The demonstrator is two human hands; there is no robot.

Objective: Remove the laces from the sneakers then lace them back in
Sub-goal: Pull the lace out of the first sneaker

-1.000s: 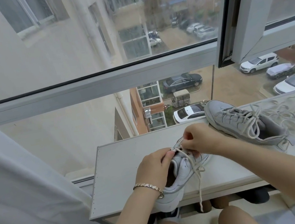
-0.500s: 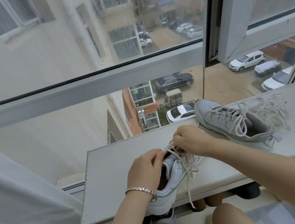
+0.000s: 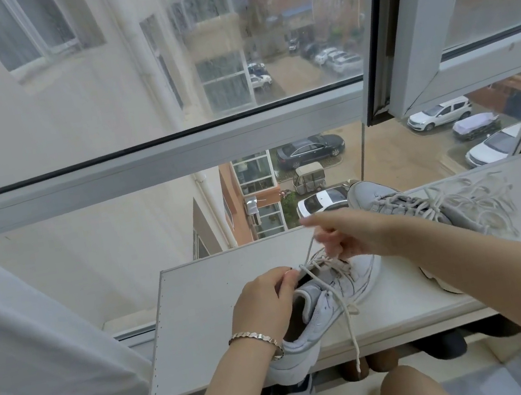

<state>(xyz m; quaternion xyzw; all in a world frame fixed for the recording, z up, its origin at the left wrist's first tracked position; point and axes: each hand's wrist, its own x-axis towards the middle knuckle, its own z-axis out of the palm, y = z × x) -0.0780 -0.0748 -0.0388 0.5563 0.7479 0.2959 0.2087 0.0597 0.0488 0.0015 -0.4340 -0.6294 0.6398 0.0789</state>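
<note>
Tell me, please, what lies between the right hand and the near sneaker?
In the head view, one stretch of lace runs from the right hand down to the near sneaker; nothing else lies between.

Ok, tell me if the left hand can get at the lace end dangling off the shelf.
Probably yes: the lace end hangs free beside the left hand, nothing between them, but that hand must first release the near sneaker.

We face a white-framed window (image 3: 155, 162) in grey daylight, parked cars (image 3: 310, 151) far below, a pale curtain (image 3: 40, 375) left, a white shelf (image 3: 202, 312) beneath.
</note>
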